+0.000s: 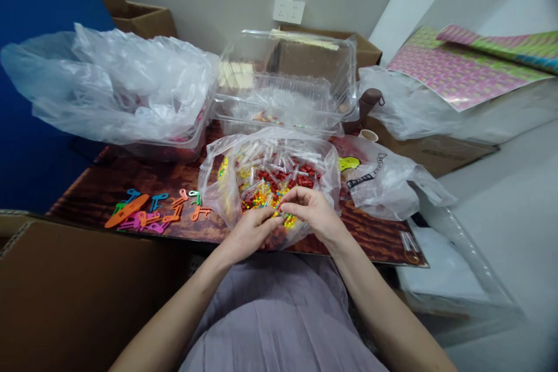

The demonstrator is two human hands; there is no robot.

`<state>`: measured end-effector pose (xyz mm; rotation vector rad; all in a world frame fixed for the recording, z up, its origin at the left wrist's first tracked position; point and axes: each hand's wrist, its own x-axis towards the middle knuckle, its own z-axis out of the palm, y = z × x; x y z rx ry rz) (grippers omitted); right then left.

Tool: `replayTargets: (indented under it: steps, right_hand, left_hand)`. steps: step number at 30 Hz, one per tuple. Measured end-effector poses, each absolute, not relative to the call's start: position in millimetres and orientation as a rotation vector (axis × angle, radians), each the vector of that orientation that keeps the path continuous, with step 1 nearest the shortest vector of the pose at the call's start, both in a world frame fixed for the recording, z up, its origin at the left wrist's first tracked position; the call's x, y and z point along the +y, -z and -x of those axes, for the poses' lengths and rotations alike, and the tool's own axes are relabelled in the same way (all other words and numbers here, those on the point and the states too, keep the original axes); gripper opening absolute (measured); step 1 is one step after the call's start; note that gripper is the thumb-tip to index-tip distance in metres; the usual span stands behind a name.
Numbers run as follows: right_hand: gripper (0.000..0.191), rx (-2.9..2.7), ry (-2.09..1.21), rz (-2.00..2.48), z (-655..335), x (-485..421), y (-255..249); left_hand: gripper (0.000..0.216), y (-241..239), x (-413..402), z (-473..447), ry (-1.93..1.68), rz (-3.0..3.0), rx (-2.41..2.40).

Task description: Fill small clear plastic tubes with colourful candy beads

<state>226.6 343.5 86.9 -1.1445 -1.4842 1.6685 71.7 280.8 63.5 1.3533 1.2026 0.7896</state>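
Between the thumb and forefinger of the right hand [317, 213], a small red piece seems to be pinched, just above the near edge of an open plastic bag [330, 170]. The left hand [249, 233] meets it there, its thumb and forefinger close together; whether they grip the piece too, I cannot tell. Judging by this, the step in hand is fine two-handed work on one small part, and the next move calls for a steady pinch and precise lining-up. Under and beyond the fingers, the bag holds bright beads [261, 195], red caps [307, 176] and clear tubes [282, 161], all within easy reach. Farther out on the table [143, 177], colourful plastic pieces [173, 209] lie to the left; a clear tub [283, 116] stands behind.
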Motion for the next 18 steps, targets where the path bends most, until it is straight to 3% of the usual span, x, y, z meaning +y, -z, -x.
replayTargets:
  steps: [7,18]
  right_hand:
    - [0.009,-1.821,-1.446,1.134,-226.9,348.8,-96.0]
    - [0.015,-1.724,-1.456,1.014,-216.1,359.5,-96.5]
  left_hand:
    - [0.025,-63.1,281.6,-73.8,-0.901,-1.542,1.318]
    - [0.023,-65.0,295.7,-68.3,-1.005,-1.592,1.366]
